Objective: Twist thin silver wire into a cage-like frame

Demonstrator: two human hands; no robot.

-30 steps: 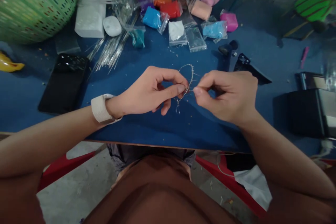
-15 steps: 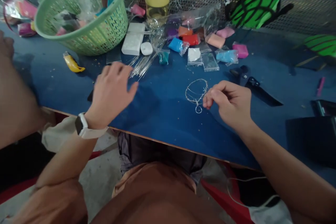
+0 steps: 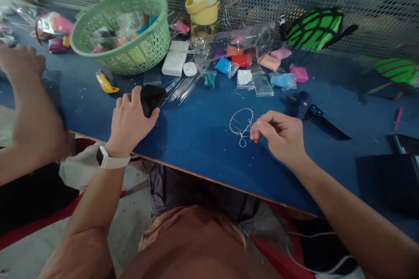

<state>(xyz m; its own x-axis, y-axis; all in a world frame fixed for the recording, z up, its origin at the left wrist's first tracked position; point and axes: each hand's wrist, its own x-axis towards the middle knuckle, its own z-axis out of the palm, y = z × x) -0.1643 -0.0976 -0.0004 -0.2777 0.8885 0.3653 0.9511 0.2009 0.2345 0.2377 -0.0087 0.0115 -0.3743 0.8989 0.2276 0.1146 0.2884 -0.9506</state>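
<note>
My left hand (image 3: 129, 120), with a white watch on the wrist, is closed around a black phone (image 3: 151, 98) and tilts it up off the blue table (image 3: 203, 139). My right hand (image 3: 278, 137) rests on the table and pinches the edge of a thin silver wire loop (image 3: 241, 123) with a small twisted ring at its bottom. The wire lies flat on the table, left of my right fingers. A bundle of straight silver wires (image 3: 181, 89) lies just beyond the phone.
A green basket (image 3: 122, 30) of bagged clay stands at the back left, a yellow bottle (image 3: 203, 6) behind it. Several small coloured clay bags (image 3: 252, 63) lie mid-table. Black pliers (image 3: 316, 115) lie right of my hand. Another person's arm (image 3: 26, 96) reaches in at left.
My left hand let go of the wire loop, moved left and took hold of the black phone. My right hand kept the wire and lowered it to the table. The view tilted up.
</note>
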